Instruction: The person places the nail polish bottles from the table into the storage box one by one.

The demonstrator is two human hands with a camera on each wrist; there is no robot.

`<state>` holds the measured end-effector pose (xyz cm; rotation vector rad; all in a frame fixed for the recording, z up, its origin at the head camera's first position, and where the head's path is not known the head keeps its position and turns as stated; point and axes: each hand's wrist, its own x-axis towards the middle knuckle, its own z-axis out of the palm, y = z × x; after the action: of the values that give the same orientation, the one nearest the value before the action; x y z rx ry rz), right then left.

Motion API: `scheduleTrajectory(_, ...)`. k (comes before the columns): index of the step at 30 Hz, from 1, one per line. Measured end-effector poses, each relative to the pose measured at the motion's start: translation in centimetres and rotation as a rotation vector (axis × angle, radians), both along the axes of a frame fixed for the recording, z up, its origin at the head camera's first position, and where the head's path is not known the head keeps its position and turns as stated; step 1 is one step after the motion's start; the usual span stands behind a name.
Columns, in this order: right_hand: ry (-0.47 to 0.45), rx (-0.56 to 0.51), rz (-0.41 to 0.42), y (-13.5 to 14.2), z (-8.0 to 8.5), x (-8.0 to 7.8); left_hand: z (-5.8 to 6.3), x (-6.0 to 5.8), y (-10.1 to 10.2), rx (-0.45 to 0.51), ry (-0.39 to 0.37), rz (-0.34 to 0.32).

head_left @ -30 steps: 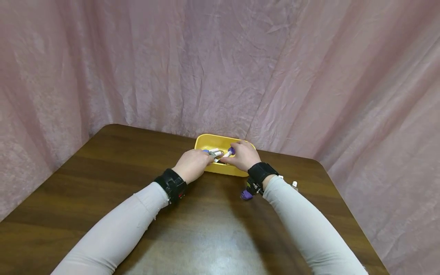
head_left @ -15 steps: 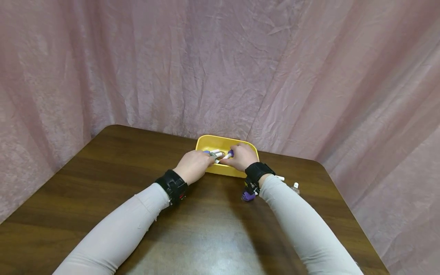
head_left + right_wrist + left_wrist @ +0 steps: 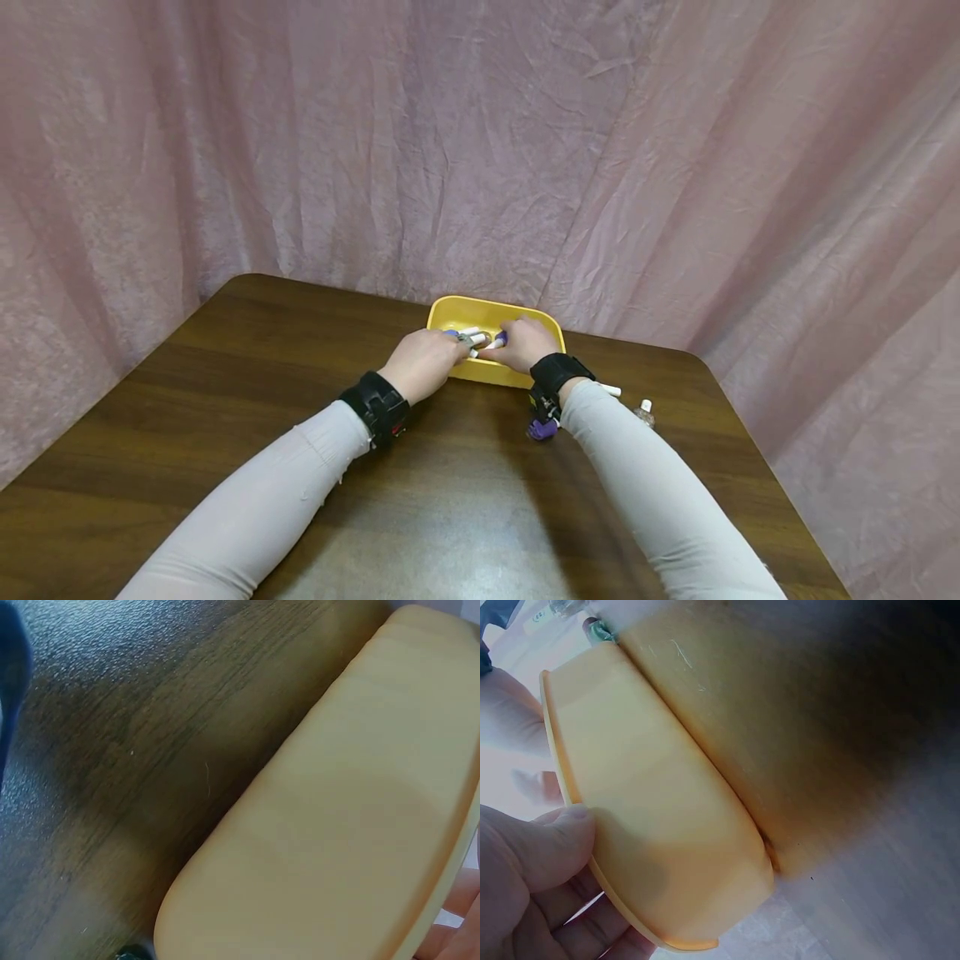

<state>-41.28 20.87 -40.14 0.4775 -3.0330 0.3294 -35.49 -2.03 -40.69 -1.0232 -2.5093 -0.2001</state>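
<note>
Two sleeved arms (image 3: 258,502) stretched forward, left hand (image 3: 422,364) gripping, right hand (image 3: 525,344) pinching

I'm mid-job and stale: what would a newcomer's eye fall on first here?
The bright yellow bin near the table's far edge, its rim gripped by the left hand, with the right hand at its other end. Then the pink curtain behind, and the purple item on the table, nearer the camera.
</note>
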Motion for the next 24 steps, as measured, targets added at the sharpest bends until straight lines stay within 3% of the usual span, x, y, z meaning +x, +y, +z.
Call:
scheduleTrajectory(5, -0.019, -0.048, 0.015, 1.1, -2.3, -2.3, 0.1, 0.1, 0.0, 0.006, 0.004, -0.004)
scheduleTrajectory(13, -0.074, -0.070, -0.001, 1.4, -2.8, -2.9, 0.2, 0.1, 0.0, 0.018, 0.015, -0.007)
scheduleTrajectory(15, -0.083, -0.062, -0.006, 1.3, -2.6, -2.7, 0.1, 0.0, 0.0, 0.018, 0.016, -0.006)
scheduleTrajectory(21, -0.173, -0.050, -0.054, -0.3, 1.1, 0.6, 0.1, -0.1, 0.0, 0.006, -0.006, 0.000)
scheduleTrajectory(24, -0.166, -0.046, -0.040, -0.2, 0.9, 0.5, 0.1, -0.2, 0.0, 0.005, -0.011, 0.002)
